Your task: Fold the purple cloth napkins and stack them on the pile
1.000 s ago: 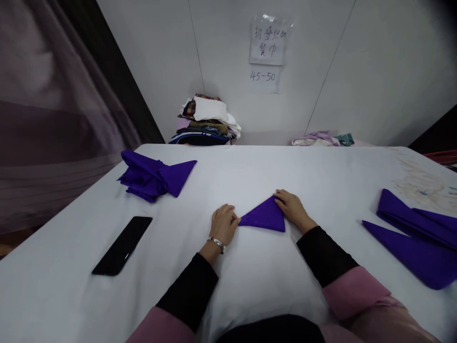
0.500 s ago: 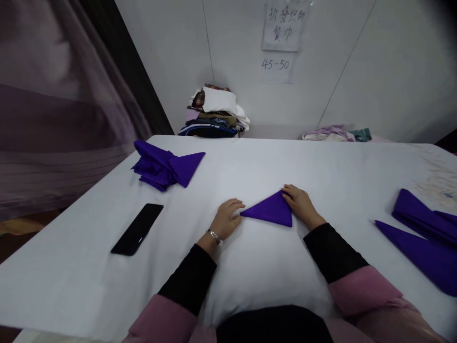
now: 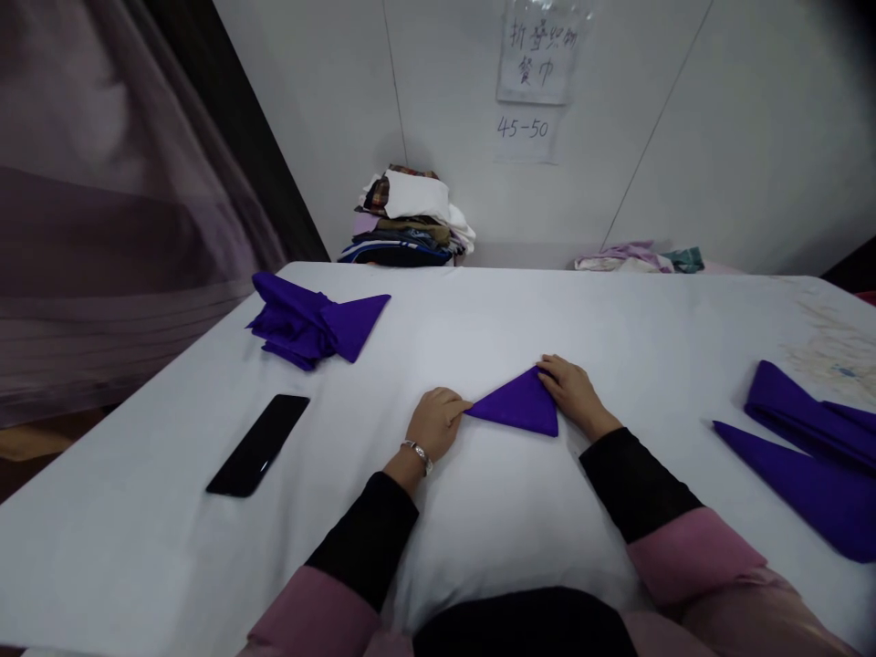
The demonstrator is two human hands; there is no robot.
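Napkin (image 3: 518, 404) spans left fingers (image 3: 460, 407) to right fingers (image 3: 551, 367).

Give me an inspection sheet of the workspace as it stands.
Surface: white table cover, faintly creased near the phone.
Things: purple triangle mid-table; purple bundle at left; purple cloth at right.
Clutter: the phone, left of the hands.
Grips: left hand at the triangle's narrow tip; right hand on its far corner.
Cables: nothing seen.
Surroundings: clothes pile past the far edge; curtain left; paper signs on the wall.
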